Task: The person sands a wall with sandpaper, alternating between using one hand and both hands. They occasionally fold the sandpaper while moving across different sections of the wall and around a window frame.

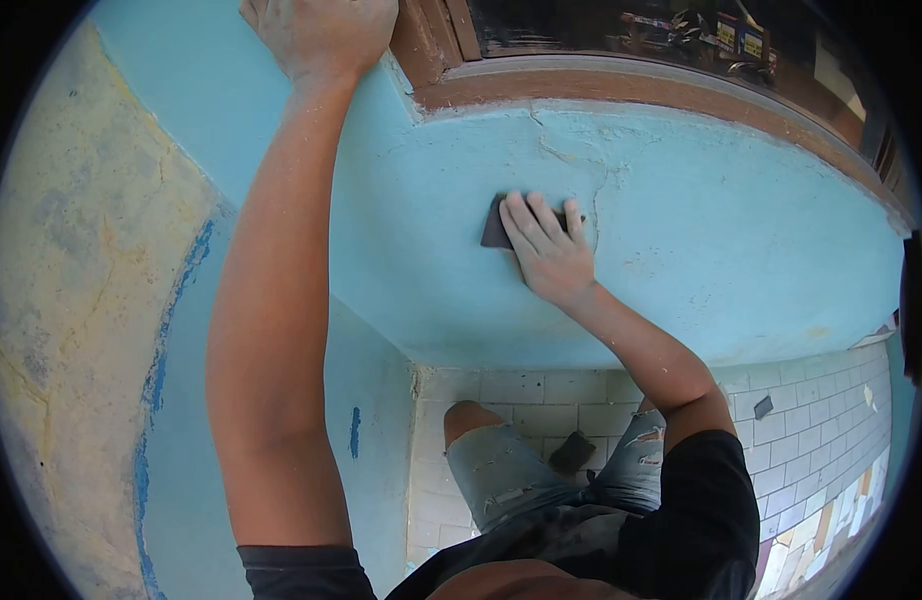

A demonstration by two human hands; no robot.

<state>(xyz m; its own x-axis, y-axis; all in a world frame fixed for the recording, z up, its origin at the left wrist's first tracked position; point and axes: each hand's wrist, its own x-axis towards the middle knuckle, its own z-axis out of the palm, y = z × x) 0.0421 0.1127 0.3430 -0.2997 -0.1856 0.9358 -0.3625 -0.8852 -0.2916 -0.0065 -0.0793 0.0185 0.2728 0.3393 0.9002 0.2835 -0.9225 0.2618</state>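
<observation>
My right hand (553, 245) presses a dark sheet, like sandpaper (496, 225), flat against the light blue wall (431, 250) below the window frame. Its fingers lie over the sheet, which sticks out to their left. A thin crack runs down the wall just right of this hand. My left hand (326, 35) is raised at the top edge of the view, against the blue wall left of the brown frame. Its fingers are cut off by the view's edge, so I cannot make out whether it holds anything.
A brown window frame (581, 90) with dark glass spans the top right. Worn yellowish plaster (91, 280) covers the left side. Below are white tiles (801, 430), with a dark piece (572, 453) between my legs and a small grey piece (763, 407) at the right.
</observation>
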